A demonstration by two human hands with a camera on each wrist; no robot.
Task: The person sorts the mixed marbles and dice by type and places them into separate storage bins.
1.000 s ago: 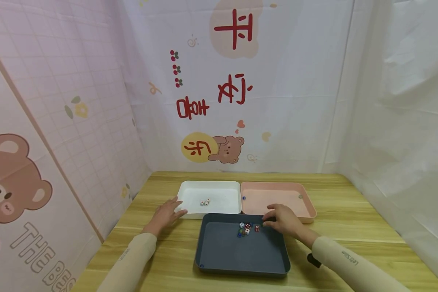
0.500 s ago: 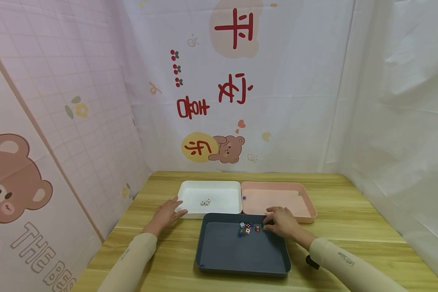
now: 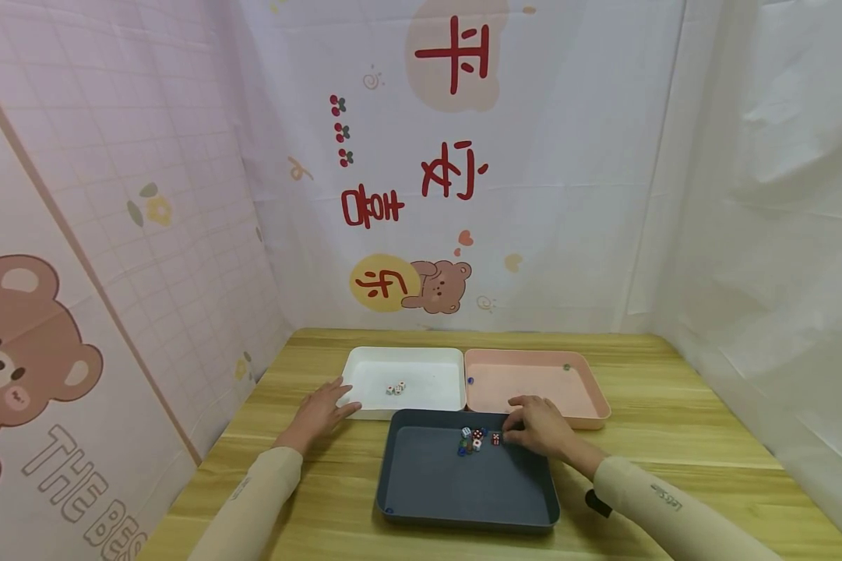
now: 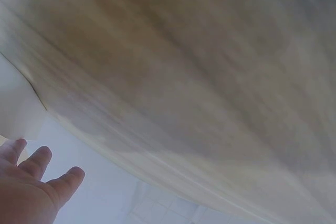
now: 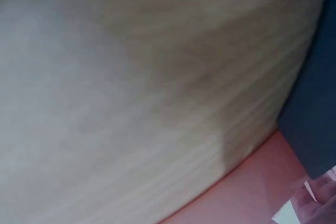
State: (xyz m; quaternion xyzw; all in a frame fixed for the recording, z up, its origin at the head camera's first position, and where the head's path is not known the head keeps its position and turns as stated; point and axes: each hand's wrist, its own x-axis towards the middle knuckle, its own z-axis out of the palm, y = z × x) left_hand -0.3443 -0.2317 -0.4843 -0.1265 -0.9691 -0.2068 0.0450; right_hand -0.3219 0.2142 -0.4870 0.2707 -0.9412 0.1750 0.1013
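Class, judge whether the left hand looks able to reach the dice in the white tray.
Likely yes: the left hand is at the left rim of the white tray, and nothing visible stands between it and the dice inside.

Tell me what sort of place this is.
Probably a makeshift tabletop booth: white sheets, some cartoon-printed, enclose three sides of a wood-grain table bearing three shallow trays.

Red die (image 3: 495, 439) w/ wht pips lies in gray tray (image 3: 463, 495) nr R hand (image 3: 541, 426).
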